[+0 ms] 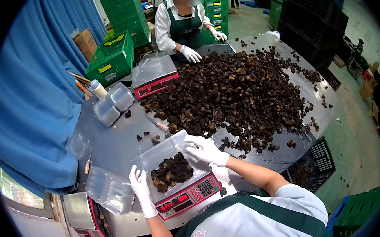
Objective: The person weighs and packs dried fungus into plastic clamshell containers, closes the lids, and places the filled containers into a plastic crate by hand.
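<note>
A red and white digital scale (189, 201) stands in front of me with its red display lit. On its plate lies a clear plastic container (151, 160) holding a clump of dark wood ear mushrooms (172, 170). My left hand (140, 188), in a white glove, is at the left side of the container, fingers raised and apart. My right hand (206, 151), gloved too, reaches over the right side with fingers stretched out; whether it touches the plastic I cannot tell. Beyond the scale spreads a big heap of wood ear mushrooms (236, 91).
A co-worker (185, 24) with gloved hands stands across the table behind the heap. A second scale (156, 84) and clear containers (113, 104) stand at the left. Two knives (157, 122) (88, 164) lie about. A black crate (322, 157) sits at the right; green crates (113, 58) stand behind.
</note>
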Available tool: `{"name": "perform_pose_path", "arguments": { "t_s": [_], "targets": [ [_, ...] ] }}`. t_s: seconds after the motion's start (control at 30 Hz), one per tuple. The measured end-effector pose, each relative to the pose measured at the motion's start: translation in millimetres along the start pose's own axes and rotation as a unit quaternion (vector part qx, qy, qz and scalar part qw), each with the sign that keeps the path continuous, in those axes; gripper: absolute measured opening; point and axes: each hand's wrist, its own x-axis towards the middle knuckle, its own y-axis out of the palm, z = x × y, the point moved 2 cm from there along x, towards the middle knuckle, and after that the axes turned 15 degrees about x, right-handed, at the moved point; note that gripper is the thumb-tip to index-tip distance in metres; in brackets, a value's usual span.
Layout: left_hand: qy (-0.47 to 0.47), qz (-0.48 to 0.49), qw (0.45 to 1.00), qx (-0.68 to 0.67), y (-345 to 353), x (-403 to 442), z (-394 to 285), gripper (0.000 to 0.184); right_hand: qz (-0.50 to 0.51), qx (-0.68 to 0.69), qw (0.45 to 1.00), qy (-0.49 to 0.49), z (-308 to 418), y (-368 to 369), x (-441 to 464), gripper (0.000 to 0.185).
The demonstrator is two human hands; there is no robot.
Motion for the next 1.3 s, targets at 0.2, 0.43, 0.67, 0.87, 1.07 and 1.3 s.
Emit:
{"name": "perform_pose_path", "arguments": {
  "t_s": [0.2, 0.43, 0.67, 0.87, 1.07, 1.3],
  "targets": [
    [-0.008, 0.051, 0.998, -0.041, 1.4, 41.0, 3.2, 0.051, -0.055, 0.007, 0.993, 0.1, -17.2, -25.2, -11.1, 0.036],
    [-0.062, 0.108, 0.988, -0.089, 5.8, 56.4, -3.0, 0.057, -0.065, 0.006, 0.998, 0.027, -23.6, -46.2, -24.8, 0.025],
    [-0.101, 0.129, 0.986, -0.017, 12.7, 58.9, -16.0, 0.059, -0.054, 0.005, 0.991, 0.122, -26.6, -42.4, -23.0, 0.027],
    [-0.116, 0.148, 0.981, -0.044, 14.4, 61.2, -16.8, 0.052, -0.052, 0.039, 0.991, 0.119, -24.8, -34.1, -17.8, 0.025],
    [-0.097, 0.095, 0.971, -0.194, -4.9, 45.7, -28.8, 0.044, -0.036, 0.042, 0.991, 0.122, -21.5, -26.3, -16.6, 0.027],
    [0.07, 0.094, 0.992, -0.05, -38.7, -32.8, -20.6, 0.028, 0.001, 0.108, 0.984, 0.141, -11.9, -13.0, -30.0, 0.031]
  ]
}}
